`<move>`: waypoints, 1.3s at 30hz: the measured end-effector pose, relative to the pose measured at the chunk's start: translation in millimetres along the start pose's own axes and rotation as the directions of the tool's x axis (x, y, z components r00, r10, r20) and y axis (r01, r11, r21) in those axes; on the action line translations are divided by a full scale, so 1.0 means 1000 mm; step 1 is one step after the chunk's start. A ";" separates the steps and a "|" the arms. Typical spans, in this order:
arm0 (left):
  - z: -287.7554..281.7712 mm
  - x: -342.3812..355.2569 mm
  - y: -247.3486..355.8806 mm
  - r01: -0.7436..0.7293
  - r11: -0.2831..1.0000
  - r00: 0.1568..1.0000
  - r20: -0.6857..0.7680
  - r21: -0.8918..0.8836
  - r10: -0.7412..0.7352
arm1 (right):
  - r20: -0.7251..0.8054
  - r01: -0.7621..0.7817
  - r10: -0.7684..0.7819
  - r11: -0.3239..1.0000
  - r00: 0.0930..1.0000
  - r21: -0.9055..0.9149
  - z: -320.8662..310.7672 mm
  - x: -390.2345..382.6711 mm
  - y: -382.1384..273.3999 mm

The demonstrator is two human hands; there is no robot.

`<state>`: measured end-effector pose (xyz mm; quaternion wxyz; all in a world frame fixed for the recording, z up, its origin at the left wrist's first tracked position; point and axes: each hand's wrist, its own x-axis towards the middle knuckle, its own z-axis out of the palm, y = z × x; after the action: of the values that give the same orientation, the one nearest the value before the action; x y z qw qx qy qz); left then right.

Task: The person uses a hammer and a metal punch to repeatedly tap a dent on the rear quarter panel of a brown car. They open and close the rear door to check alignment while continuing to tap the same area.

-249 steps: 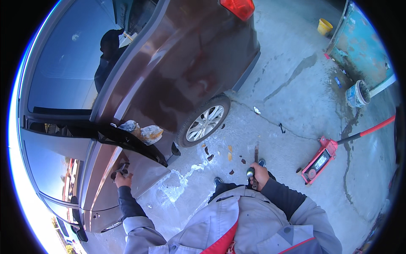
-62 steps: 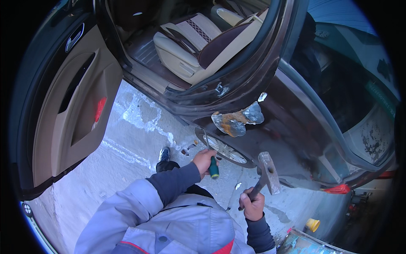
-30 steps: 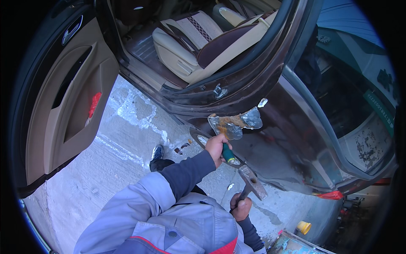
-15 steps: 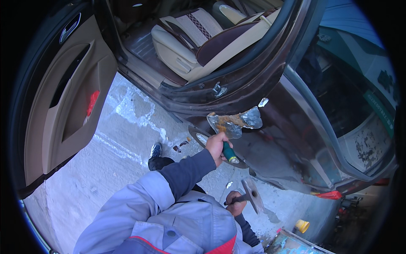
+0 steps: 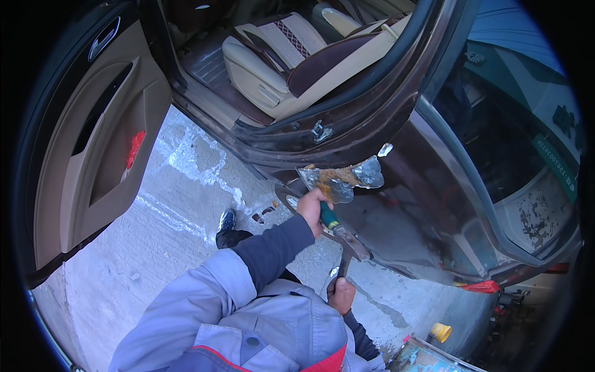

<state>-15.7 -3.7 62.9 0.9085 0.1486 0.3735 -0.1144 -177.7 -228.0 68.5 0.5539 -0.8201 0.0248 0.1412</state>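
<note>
Head view, left hand: the hand (image 5: pixel 312 209) has its fingers closed around the green handle of a hand tool (image 5: pixel 328 216), beside the lower edge of the bare patch; the tool's tip cannot be made out.
Right hand: the hand (image 5: pixel 341 295) has its fingers wrapped around the shaft of a hammer (image 5: pixel 353 245).
Hammer head: at the butt of the green handle; whether they touch cannot be told.
Bare patch: the grey and rust-orange patch (image 5: pixel 348 178) lies on the brown car body (image 5: pixel 403 217), below the door opening.
Car door: the beige-lined door (image 5: pixel 71 204) stands open at left, a red item (image 5: pixel 135 149) in its pocket.
Interior: a beige-and-maroon seat (image 5: pixel 257 65).
Ground: a yellow bucket (image 5: pixel 440 332) near the lower right.
</note>
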 end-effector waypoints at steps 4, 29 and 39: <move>-0.015 0.009 0.017 -0.054 0.990 0.998 -0.035 -0.134 0.050 | -0.001 -0.043 0.043 0.996 0.999 0.083 0.002 0.000 -0.004; 0.005 -0.017 0.016 0.074 0.958 0.988 0.153 -0.277 -0.032 | 0.030 0.122 -0.119 0.964 0.992 -0.236 0.001 0.018 -0.032; 0.001 -0.012 0.016 0.098 0.949 0.983 0.175 -0.299 -0.046 | -0.025 0.242 -0.246 0.965 0.969 -0.103 0.013 0.022 -0.034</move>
<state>-18.6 11.8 74.9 0.9437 -0.0180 0.3148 -0.1004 -152.9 -200.2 88.5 0.5250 -0.8460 -0.0730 0.0572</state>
